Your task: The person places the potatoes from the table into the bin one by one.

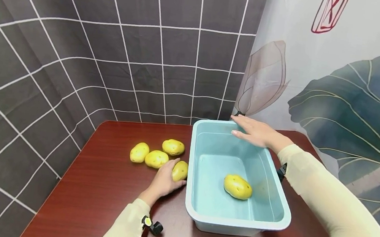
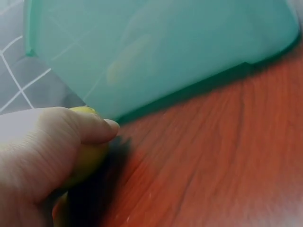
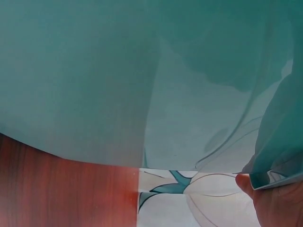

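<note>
My left hand (image 1: 165, 181) grips a yellow potato (image 1: 180, 171) close beside the left wall of a light blue plastic tub (image 1: 200, 213). In the left wrist view the thumb (image 2: 97, 130) lies across that potato, and the palm hides much of it. Over the far right corner of the tub's rim rests my right hand (image 1: 255, 131), its fingers stretched out straight. The right wrist view has the tub's wall (image 3: 94, 85) filling most of the frame, with part of the hand (image 3: 279, 205) at the lower right. Inside the tub, one potato (image 1: 237, 187) lies on the floor.
Left of the tub, three more potatoes lie grouped on the reddish-brown table (image 1: 97, 186): one at left (image 1: 139, 152), one in the middle (image 1: 156, 159) and one farther back (image 1: 173, 147). A dark grid curtain (image 1: 132, 44) and a leaf-print curtain (image 1: 318, 70) hang behind the table.
</note>
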`<action>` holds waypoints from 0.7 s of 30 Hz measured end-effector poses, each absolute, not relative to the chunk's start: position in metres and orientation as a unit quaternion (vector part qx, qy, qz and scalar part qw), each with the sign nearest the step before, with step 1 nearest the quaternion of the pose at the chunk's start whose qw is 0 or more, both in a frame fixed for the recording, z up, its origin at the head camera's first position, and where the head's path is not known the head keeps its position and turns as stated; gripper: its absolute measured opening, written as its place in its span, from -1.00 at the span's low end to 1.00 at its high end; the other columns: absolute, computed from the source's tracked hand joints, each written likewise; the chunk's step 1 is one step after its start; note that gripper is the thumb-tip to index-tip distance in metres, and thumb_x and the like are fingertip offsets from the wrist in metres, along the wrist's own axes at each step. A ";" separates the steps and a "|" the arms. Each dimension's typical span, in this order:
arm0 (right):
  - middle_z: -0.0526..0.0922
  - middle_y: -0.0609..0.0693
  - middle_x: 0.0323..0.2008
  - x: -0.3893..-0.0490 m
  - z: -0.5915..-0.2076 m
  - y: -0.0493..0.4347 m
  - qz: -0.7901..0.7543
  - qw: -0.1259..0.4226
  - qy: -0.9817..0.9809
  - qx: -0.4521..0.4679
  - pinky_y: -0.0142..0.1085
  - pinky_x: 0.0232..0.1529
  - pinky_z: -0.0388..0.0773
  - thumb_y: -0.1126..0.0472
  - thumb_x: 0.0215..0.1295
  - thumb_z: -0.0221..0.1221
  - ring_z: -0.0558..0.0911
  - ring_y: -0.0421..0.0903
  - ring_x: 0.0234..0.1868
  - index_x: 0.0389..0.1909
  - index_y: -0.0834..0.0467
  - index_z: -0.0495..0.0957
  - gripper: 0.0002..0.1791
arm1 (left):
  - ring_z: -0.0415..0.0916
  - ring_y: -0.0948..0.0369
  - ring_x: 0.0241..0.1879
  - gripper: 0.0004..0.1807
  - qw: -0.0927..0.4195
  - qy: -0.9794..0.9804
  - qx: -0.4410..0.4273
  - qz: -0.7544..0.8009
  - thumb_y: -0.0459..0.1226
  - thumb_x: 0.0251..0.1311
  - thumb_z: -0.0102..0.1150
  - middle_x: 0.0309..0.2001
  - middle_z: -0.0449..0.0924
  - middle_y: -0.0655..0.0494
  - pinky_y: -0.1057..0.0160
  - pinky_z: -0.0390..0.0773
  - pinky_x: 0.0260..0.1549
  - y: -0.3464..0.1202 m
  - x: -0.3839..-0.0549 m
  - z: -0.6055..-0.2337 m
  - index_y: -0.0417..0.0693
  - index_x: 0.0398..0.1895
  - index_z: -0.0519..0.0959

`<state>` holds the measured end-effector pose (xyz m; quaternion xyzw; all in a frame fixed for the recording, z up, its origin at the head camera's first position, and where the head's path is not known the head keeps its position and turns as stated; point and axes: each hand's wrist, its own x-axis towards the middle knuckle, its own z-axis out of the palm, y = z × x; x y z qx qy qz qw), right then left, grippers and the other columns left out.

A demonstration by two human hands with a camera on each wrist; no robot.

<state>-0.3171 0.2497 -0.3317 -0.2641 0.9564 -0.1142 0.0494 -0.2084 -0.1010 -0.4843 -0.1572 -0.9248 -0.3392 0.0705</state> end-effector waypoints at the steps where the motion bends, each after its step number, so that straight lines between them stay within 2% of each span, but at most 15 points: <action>1: -0.03 0.01 0.51 -0.317 -0.332 0.250 -0.114 0.049 0.956 -0.264 0.24 0.33 -0.05 -0.46 0.31 -0.21 -0.05 0.06 0.50 0.53 -0.14 -0.08 -0.14 | 0.29 -0.06 0.27 -0.10 0.068 -0.926 -0.159 -0.337 -0.09 -0.11 0.50 0.27 0.38 -0.12 -0.04 0.29 0.23 -0.103 -0.206 -0.484 -0.13 0.34 0.33; 12: -0.02 0.02 0.51 -0.318 -0.332 0.251 -0.116 0.046 0.955 -0.268 0.23 0.34 -0.05 -0.46 0.30 -0.21 -0.04 0.07 0.49 0.53 -0.14 -0.07 -0.14 | 0.35 -0.05 0.24 -0.09 0.078 -0.921 -0.185 -0.335 -0.13 -0.16 0.52 0.22 0.43 -0.11 -0.05 0.34 0.19 -0.119 -0.182 -0.480 -0.22 0.32 0.34; 21: -0.01 0.03 0.50 -0.319 -0.334 0.253 -0.117 0.044 0.955 -0.269 0.23 0.34 -0.04 -0.46 0.30 -0.21 -0.03 0.07 0.49 0.53 -0.15 -0.07 -0.14 | 0.38 -0.01 0.21 -0.05 0.091 -0.918 -0.196 -0.332 -0.12 -0.22 0.54 0.22 0.43 -0.10 -0.03 0.40 0.14 -0.132 -0.169 -0.483 -0.20 0.32 0.35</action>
